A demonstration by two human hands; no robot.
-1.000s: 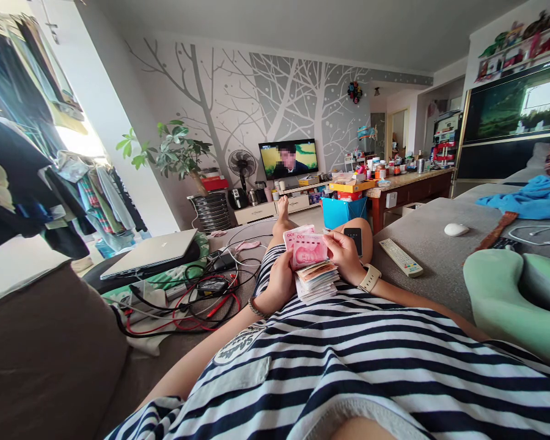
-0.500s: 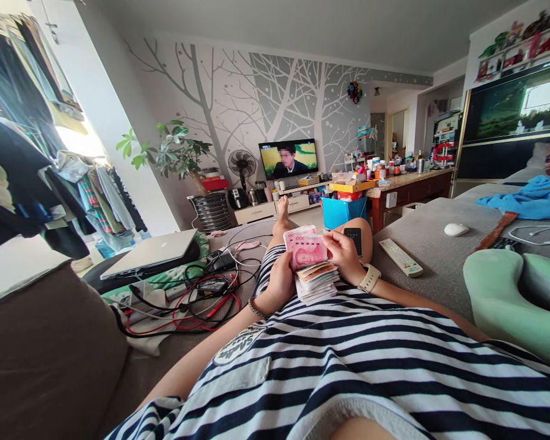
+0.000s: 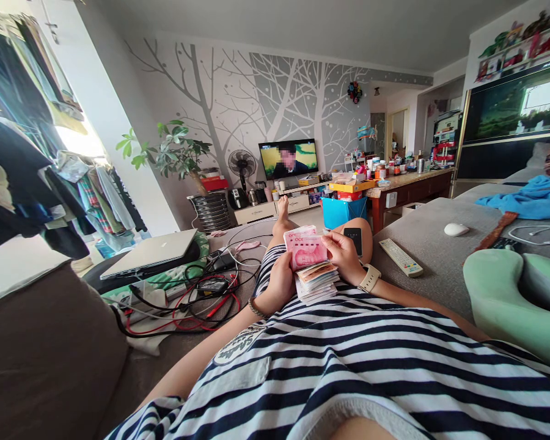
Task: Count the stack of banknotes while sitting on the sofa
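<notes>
A wad of banknotes (image 3: 318, 284) is bent over in my left hand (image 3: 279, 278), above my lap. Its upper part shows pink 100 notes (image 3: 308, 252) with a printed portrait; the folded-down part has paler and brownish edges. The left fingers are mostly hidden behind the money, with the thumb at its left side. My right hand (image 3: 344, 253) pinches the upper right corner of the pink notes between thumb and finger. A light watch band circles the right wrist, a braided bracelet the left. Just beyond the right hand, a dark phone-like device (image 3: 354, 239) lies against my leg.
On the sofa to the right are a remote control (image 3: 400, 257), a white mouse (image 3: 456, 230) and a green neck pillow (image 3: 495, 287). Tangled cables (image 3: 211, 287) and a silver laptop (image 3: 151, 253) lie to the left. A blue bin (image 3: 343, 212) stands beyond my knee.
The pink notes have tilted slightly between my hands, so the portrait looks flatter. Both hands have stayed in nearly the same place.
</notes>
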